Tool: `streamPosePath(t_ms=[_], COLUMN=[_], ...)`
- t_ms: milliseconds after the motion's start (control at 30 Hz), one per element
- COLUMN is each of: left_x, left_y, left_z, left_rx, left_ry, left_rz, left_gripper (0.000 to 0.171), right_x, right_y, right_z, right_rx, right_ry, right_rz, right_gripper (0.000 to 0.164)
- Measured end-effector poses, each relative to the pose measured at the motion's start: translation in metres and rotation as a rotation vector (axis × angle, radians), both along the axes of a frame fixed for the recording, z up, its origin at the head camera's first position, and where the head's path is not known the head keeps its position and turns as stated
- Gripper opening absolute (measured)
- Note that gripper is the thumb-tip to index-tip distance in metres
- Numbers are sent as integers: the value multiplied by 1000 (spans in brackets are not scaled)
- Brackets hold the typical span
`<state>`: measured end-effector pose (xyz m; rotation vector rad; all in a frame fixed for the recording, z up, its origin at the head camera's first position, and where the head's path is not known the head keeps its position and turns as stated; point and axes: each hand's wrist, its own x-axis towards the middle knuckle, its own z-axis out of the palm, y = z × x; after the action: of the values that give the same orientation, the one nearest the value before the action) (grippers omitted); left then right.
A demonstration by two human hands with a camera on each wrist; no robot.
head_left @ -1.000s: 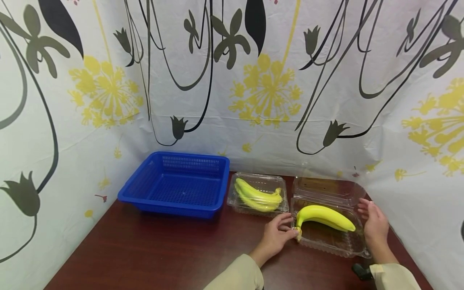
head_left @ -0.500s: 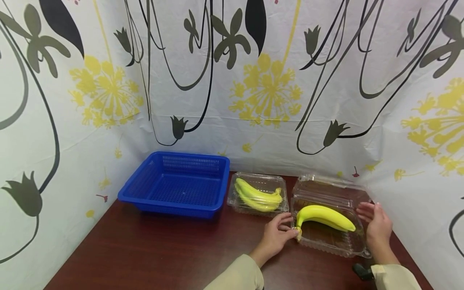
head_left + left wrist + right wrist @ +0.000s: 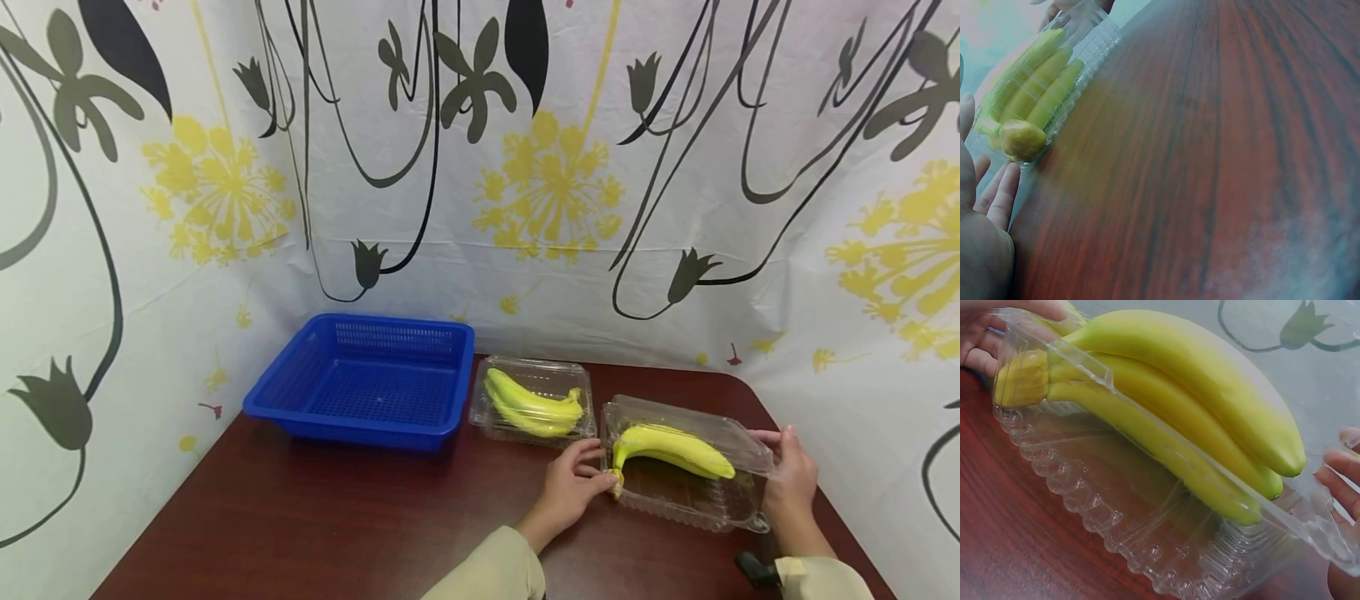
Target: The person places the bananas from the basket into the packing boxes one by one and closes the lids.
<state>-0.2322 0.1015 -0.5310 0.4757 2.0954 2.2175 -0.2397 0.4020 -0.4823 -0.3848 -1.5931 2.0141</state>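
Observation:
A bunch of yellow bananas [image 3: 671, 450] lies in a clear plastic clamshell box [image 3: 675, 510] at the table's right. Its hinged lid [image 3: 693, 414] slants forward above the fruit, partly lowered. At the box's left side, my left hand [image 3: 567, 486] touches the edge near the banana stem with relaxed fingers; in the left wrist view, straight fingertips [image 3: 1008, 178] reach the box's corner. My right hand [image 3: 793, 483] is at the lid's right end, fingers extended against it. From the right wrist, the lid's rim [image 3: 1166, 453] crosses diagonally over the bananas.
Left of this box stands another clear clamshell [image 3: 487, 421] with bananas [image 3: 532, 408] inside. A blue plastic basket [image 3: 367, 435] sits at the back left. Near the right sleeve is a small black object [image 3: 756, 570]. Patterned cloth [image 3: 555, 292] walls the table [image 3: 360, 525].
The lid has swung from standing back behind the box to slanting forward over the bananas. My right hand has shifted slightly right with it. The left hand keeps its place.

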Motion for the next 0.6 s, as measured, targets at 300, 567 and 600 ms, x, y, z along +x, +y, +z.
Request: streamPosePath(t_ms=[300, 567, 600], left_x=[1, 1, 1], left_y=[-1, -3, -4], left_z=[0, 3, 3], left_rx=[19, 45, 40], left_ry=[40, 32, 34], left_rz=[-10, -30, -36], left_gripper=[51, 52, 53], right_x=[16, 28, 30], right_y=[12, 14, 14], right_z=[-7, -9, -10], right_rx=[142, 6, 5], right_ry=[42, 36, 25], right_rz=[251, 363, 366], right_gripper=[25, 19, 18])
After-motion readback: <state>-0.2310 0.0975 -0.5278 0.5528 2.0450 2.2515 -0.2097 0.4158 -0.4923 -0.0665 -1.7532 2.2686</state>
